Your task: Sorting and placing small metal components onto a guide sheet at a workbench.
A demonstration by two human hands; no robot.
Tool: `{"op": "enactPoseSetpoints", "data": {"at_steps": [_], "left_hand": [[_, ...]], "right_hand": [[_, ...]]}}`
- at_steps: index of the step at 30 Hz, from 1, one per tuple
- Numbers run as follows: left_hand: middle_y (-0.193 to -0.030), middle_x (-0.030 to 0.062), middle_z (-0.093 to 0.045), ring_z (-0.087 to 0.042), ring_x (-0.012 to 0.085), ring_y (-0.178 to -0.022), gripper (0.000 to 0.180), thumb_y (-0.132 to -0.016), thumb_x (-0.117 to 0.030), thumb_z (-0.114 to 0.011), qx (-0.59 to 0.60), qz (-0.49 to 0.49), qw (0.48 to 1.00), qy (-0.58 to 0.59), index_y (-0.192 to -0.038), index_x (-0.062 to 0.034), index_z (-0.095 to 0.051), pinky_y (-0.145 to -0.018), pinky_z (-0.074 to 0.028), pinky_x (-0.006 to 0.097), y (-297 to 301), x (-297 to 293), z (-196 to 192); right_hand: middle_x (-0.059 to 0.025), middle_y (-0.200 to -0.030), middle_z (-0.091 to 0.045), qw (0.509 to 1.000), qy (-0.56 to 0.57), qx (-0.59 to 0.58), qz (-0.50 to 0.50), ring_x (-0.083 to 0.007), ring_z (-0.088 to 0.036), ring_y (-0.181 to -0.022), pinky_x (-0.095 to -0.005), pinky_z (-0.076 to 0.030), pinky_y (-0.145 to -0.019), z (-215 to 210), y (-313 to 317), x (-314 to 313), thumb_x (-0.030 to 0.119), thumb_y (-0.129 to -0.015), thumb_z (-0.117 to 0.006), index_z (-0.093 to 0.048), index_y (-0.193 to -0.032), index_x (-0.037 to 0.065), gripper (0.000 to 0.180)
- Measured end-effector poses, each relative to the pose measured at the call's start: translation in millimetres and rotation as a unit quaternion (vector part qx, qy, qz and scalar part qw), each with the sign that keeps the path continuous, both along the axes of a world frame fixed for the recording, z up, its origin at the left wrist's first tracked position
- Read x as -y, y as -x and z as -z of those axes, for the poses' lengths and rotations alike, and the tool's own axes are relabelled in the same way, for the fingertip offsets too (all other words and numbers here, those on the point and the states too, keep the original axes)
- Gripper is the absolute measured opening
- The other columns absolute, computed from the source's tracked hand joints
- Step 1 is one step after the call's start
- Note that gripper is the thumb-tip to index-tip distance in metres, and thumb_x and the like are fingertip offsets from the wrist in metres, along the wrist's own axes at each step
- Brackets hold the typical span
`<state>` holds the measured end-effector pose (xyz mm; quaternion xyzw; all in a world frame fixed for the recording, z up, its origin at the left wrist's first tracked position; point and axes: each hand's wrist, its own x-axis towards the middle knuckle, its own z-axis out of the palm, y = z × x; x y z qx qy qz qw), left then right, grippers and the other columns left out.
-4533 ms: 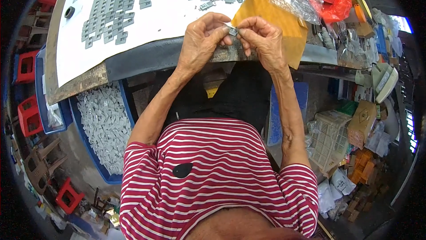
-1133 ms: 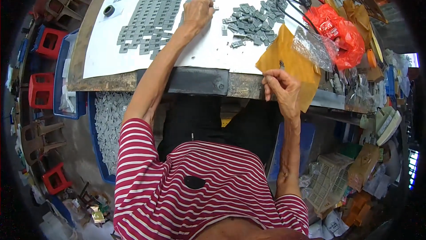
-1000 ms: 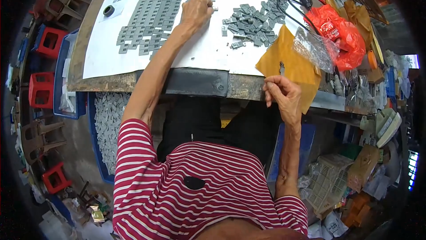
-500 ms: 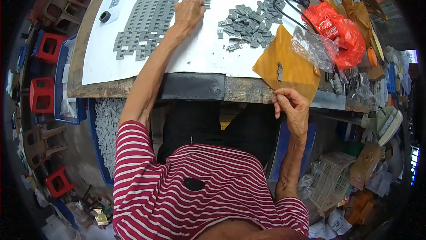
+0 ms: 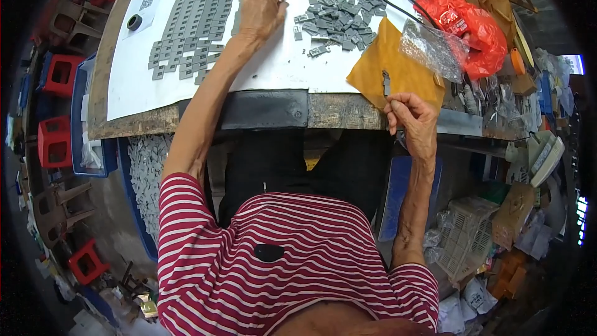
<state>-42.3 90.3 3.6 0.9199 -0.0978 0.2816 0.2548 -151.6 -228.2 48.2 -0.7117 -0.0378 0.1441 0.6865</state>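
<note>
- The left hand (image 5: 261,14) was over the large white sheet (image 5: 298,75), beside the right edge of the flat grey rectangular pieces (image 5: 199,19) laid in close rows.
- Its grip was curled, fingers bent and thumb side largely hidden; whether anything was held there could not be told.
- The right hand (image 5: 415,118) was at the front edge of the worn wooden tabletop (image 5: 345,112), by the lower part of the amber-yellow paper (image 5: 370,65).
- Its grip had thumb and forefinger drawn close together; whether something small was between them could not be told.
- A small dark grey piece (image 5: 386,83) lay on that paper, just beyond the right fingertips.
- Between the rows and the paper, a loose heap of grey pieces (image 5: 336,22) lay on the white sheet.
- Crumpled clear plastic film (image 5: 432,50) overlapped the paper's right side, next to a bright red plastic bag (image 5: 482,37).
- A short black ring (image 5: 134,23) sat left of the rows.
</note>
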Motion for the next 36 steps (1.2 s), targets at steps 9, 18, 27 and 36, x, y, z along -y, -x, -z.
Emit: {"op": "enactPoseSetpoints", "data": {"at_steps": [9, 18, 27, 36], "left_hand": [[-0.079, 0.0118, -0.06, -0.059, 0.028, -0.073, 0.014, -0.072, -0.018, -0.061, -0.062, 0.052, 0.996, -0.024, -0.077, -0.0056, -0.065, -0.065, -0.047, 0.038, 3.2, 21.5, 4.7], [-0.081, 0.0065, -0.062, -0.06, 0.0181, -0.063, 0.011, -0.077, -0.014, -0.062, -0.037, 0.035, 0.998, -0.029, -0.085, -0.006, -0.065, -0.06, -0.047, 0.028, 5.5, 28.9, 1.0], [-0.087, 0.0074, -0.064, -0.059, 0.0117, -0.078, 0.022, -0.08, -0.018, -0.062, -0.127, 0.109, 0.96, 0.223, -0.095, -0.0025, -0.064, -0.068, -0.047, 0.023, 35.3, 30.9, -38.8], [-0.079, 0.0056, -0.063, -0.056, 0.0095, -0.07, 0.026, -0.075, -0.019, -0.067, -0.188, 0.149, 0.887, 0.395, -0.093, -0.0009, -0.063, -0.065, -0.046, 0.022, 100.5, 49.9, -62.6]], "right_hand": [[-0.007, -0.074, -0.057, 0.999, 0.041, 0.004, 0.009, -0.0078, -0.049, -0.053, -0.0186, -0.04, -0.046, 0.5, -3.2, -0.4, 0.007, -0.085, -0.051, -0.056, -0.092, -0.005, 0.014], [-0.0074, -0.065, -0.058, 0.943, 0.243, 0.218, 0.058, -0.0108, -0.054, -0.057, -0.023, -0.042, -0.052, 22.1, -48.4, 10.2, 0.01, -0.081, -0.053, -0.06, -0.087, -0.003, 0.016], [-0.0173, -0.073, -0.06, 0.901, 0.337, 0.275, -0.001, -0.0297, -0.06, -0.07, -0.034, -0.046, -0.062, 26.4, -60.5, -3.1, 0.013, -0.078, -0.052, -0.059, -0.081, -0.002, 0.017], [-0.017, -0.075, -0.051, 0.768, 0.459, 0.443, -0.057, -0.035, -0.053, -0.066, -0.042, -0.042, -0.058, 30.5, -63.5, -4.5, 0.01, -0.079, -0.05, -0.047, -0.08, 0.0, 0.01]]}}
